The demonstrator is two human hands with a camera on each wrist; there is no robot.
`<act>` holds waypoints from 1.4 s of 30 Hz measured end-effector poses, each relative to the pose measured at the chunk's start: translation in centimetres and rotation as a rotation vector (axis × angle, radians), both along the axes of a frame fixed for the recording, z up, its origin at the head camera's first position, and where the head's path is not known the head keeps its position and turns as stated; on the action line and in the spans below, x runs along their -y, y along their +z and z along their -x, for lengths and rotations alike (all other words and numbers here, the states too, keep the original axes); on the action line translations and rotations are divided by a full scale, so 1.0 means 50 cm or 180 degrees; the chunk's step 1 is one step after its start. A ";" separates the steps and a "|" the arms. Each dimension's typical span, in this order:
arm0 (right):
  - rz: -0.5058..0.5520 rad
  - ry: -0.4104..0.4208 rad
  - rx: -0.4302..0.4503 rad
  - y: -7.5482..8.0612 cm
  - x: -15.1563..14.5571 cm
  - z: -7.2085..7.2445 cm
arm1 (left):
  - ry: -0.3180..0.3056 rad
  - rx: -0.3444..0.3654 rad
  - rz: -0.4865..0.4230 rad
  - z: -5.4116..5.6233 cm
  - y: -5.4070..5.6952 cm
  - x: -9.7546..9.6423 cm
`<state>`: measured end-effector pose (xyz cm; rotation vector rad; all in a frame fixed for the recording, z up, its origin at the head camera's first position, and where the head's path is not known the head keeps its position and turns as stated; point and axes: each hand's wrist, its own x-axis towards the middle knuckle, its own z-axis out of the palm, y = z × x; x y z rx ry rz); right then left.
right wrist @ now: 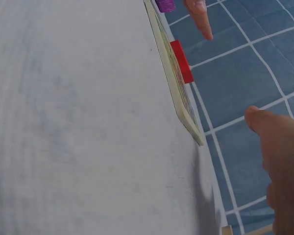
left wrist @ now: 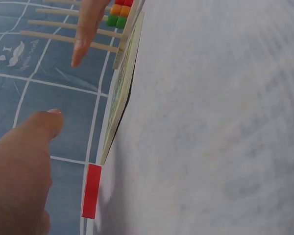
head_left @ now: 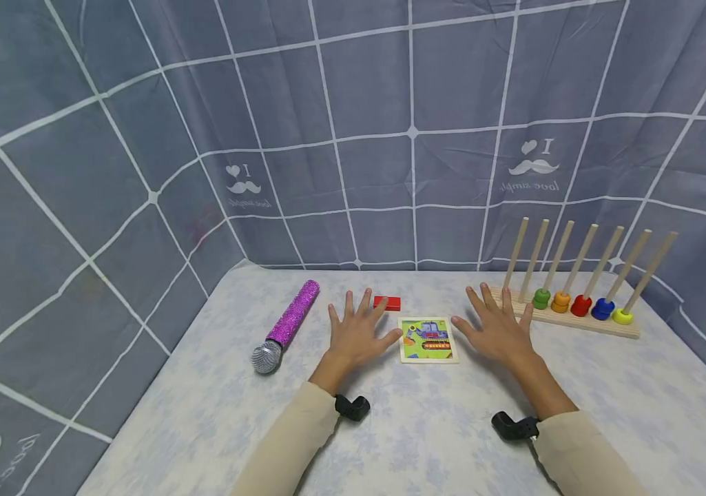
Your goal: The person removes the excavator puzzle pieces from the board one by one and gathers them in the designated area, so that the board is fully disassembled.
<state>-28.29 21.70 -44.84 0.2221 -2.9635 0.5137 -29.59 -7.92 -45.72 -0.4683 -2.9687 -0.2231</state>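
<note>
Fingers spread and gripping nothing, the left hand (head_left: 355, 337) and right hand (head_left: 501, 334) hover palm-down, forearms angling inward, over the mottled white tabletop (head_left: 421, 427). Between them lies a square, wood-framed digger picture (head_left: 427, 340); near the left fingertips, a red rectangular block (head_left: 393, 304). Farther left lies a glittery purple microphone (head_left: 291, 321); right, a wooden seven-peg rack (head_left: 569, 319) with coloured rings.

Head view: bright, diffuse light, with soft shadows beside the beige fabric sleeves (head_left: 293, 441); white lines on the grey-blue checked fabric curtain (head_left: 365, 93) bow toward the edges. Wrist views: dimmer, a faint shadow beside the red rectangular block (left wrist: 91, 192), the pale mottled tabletop (left wrist: 210, 122) softly blurred.
</note>
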 end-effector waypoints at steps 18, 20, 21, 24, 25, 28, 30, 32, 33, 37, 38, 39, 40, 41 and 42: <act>0.0008 0.0144 0.0138 0.000 -0.005 0.000 | 0.0064 -0.0006 0.0113 -0.001 -0.001 -0.013; -0.0020 0.0264 0.0158 0.004 0.007 0.000 | 0.0031 -0.0013 0.0108 -0.003 0.000 -0.014; -0.0049 0.0363 0.0157 0.007 0.016 0.001 | -0.0005 0.0003 0.0096 -0.006 0.001 -0.014; -0.0137 0.0803 0.0209 0.018 0.054 0.005 | -0.0240 0.0184 0.0057 -0.024 0.005 -0.011; -0.0168 0.0980 0.0243 0.022 0.069 0.007 | -0.0365 0.0278 0.0035 -0.033 0.008 -0.010; -0.0235 0.1482 0.0346 0.032 0.112 0.019 | -0.0773 0.0638 -0.0012 -0.065 0.012 -0.005; -0.0277 0.1695 0.0337 0.036 0.137 0.033 | -0.0990 0.0797 0.0010 -0.083 0.013 -0.004; -0.0377 0.1758 0.0267 0.038 0.157 0.050 | -0.1108 0.0852 0.0042 -0.095 0.012 -0.006; -0.0434 0.1758 0.0222 0.038 0.164 0.059 | -0.1137 0.0839 0.0069 -0.099 0.012 -0.008; -0.0587 0.1721 0.0245 0.038 0.183 0.092 | -0.1157 0.0733 0.0167 -0.104 0.011 -0.015; -0.0553 0.1736 0.0309 0.038 0.186 0.098 | -0.1156 0.0710 0.0187 -0.104 0.010 -0.015; -0.0501 0.1760 0.0389 0.038 0.188 0.103 | -0.1154 0.0684 0.0203 -0.103 0.010 -0.015; -0.0436 0.1783 0.0469 0.038 0.189 0.107 | -0.1152 0.0666 0.0219 -0.103 0.010 -0.015; -0.0361 0.1810 0.0543 0.037 0.189 0.110 | -0.1146 0.0649 0.0235 -0.103 0.009 -0.014; -0.0289 0.1833 0.0609 0.035 0.189 0.113 | -0.1139 0.0634 0.0249 -0.103 0.009 -0.013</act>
